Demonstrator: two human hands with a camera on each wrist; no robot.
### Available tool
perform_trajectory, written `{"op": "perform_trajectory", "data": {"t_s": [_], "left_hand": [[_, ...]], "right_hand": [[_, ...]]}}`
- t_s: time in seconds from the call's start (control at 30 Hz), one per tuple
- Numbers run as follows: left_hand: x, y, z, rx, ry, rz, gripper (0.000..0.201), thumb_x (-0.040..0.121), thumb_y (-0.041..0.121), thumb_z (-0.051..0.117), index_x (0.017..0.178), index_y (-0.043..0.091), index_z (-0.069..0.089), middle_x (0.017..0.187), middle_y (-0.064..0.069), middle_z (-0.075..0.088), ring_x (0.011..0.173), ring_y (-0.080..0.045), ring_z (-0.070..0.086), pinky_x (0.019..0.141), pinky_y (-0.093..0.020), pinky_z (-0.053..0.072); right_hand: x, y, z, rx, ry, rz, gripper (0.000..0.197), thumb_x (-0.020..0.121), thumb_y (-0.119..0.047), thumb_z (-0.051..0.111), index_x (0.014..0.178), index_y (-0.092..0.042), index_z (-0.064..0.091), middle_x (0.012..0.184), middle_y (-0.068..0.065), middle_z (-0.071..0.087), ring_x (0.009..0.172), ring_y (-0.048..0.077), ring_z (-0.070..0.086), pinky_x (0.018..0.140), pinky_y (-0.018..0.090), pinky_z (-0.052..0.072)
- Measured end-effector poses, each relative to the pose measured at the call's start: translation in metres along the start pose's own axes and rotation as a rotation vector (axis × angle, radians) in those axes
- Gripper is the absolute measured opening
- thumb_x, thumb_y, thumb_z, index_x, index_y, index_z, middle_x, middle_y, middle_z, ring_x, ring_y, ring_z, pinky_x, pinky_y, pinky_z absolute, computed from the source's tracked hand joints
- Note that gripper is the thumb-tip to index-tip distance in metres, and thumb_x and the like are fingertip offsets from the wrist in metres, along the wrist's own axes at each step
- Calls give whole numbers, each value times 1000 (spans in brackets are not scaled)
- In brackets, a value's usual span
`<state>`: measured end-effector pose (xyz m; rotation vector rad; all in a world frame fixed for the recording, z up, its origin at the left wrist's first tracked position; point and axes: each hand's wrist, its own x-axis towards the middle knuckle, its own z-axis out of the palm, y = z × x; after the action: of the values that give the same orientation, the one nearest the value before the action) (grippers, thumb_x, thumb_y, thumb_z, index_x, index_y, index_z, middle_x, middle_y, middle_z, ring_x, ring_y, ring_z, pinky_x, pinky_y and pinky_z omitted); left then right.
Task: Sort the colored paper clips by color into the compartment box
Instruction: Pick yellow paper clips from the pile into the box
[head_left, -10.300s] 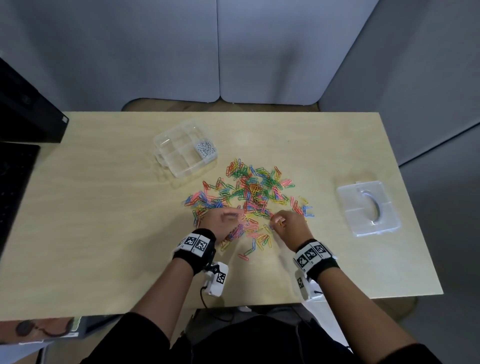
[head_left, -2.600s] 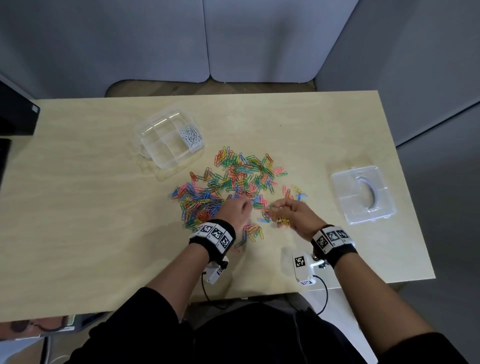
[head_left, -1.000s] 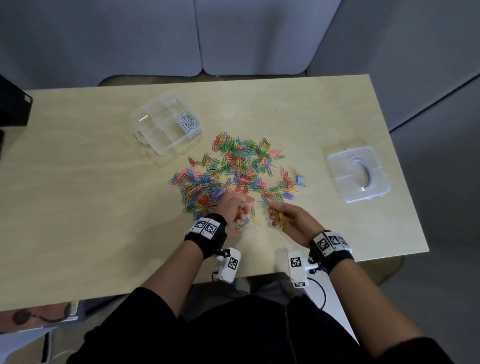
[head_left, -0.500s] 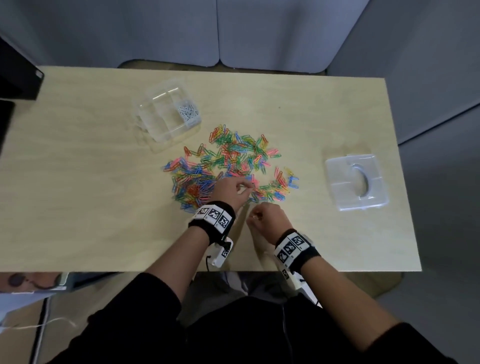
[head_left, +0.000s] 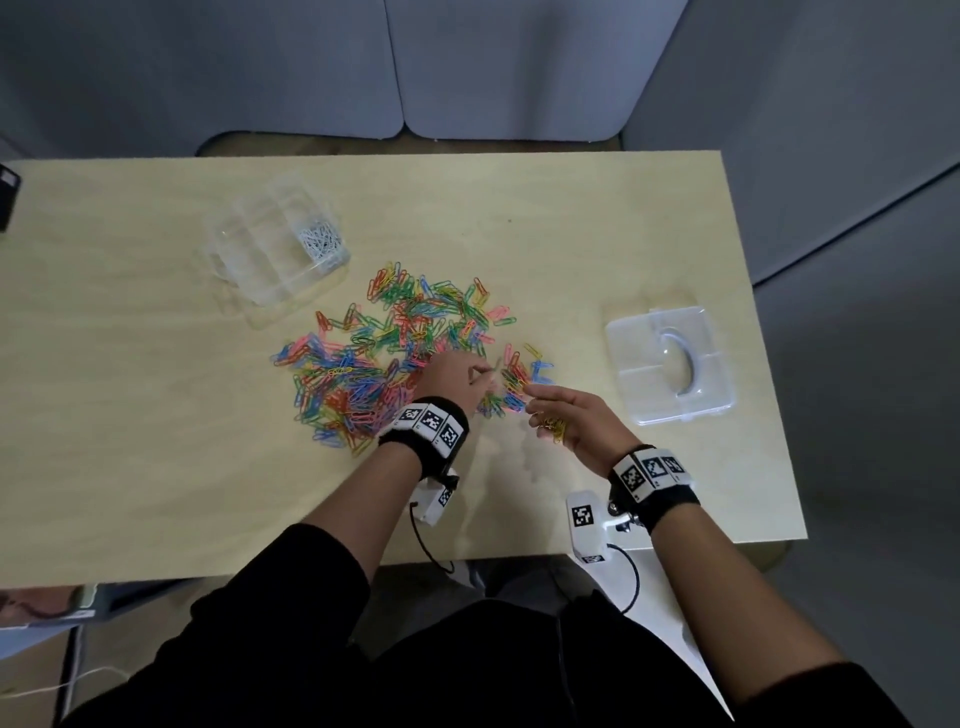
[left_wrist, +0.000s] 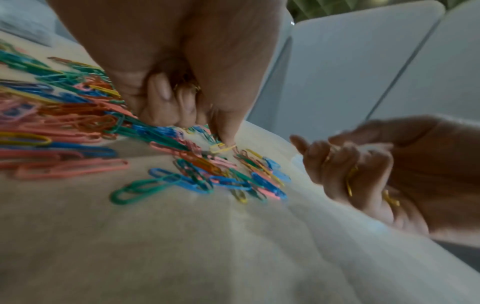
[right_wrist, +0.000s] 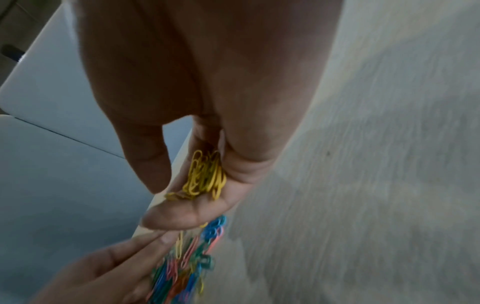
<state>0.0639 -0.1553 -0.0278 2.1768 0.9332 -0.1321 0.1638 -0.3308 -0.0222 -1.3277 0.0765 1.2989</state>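
**Gathering the yellows: keep the cup hand close and pull one clip at a time**

Nearest the body, the right hand (head_left: 571, 415) is turned palm-up with the fingers loosely curled around a little bundle of yellow clips (right_wrist: 205, 176); they sit in the crease of the palm, thumb hovering over them, not squeezed hard. Looks to me like it's working as the collection cup, so the trick is to keep it tilted up and right next to the picking hand so nothing slides out.

Just left of it and a touch further out, the left hand (head_left: 457, 376) is down on the near edge of the pile. Most fingers are curled in, and one fingertip (left_wrist: 228, 135) presses on a single yellow clip (left_wrist: 221, 147) lying on the table (head_left: 156, 467). The wrist view is blurry, so I can't tell if it's pinched yet or just pinned. I'd drag it clear of the blue and green neighbours first, since these things hook together.

Beyond both hands, the mixed pile (head_left: 395, 343) is still big, so it's early days. Further out and left of the left hand is the compartment box (head_left: 265, 280), with only silver-white clips (head_left: 319, 241) in one cell. Its lid (head_left: 670, 364) lies off to the right of the right hand.
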Motion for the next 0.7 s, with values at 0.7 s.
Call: {"op": "perform_trajectory", "data": {"t_s": [0.7], "left_hand": [[9, -8, -22, -17, 84, -71, 9, 86, 12, 66, 89, 19, 70, 92, 2, 66, 72, -14, 59, 62, -25, 46]], "right_hand": [[24, -5, 10, -248, 219, 52, 10, 93, -13, 63, 92, -5, 68, 63, 1, 45, 50, 12, 39, 65, 35, 60]]}}
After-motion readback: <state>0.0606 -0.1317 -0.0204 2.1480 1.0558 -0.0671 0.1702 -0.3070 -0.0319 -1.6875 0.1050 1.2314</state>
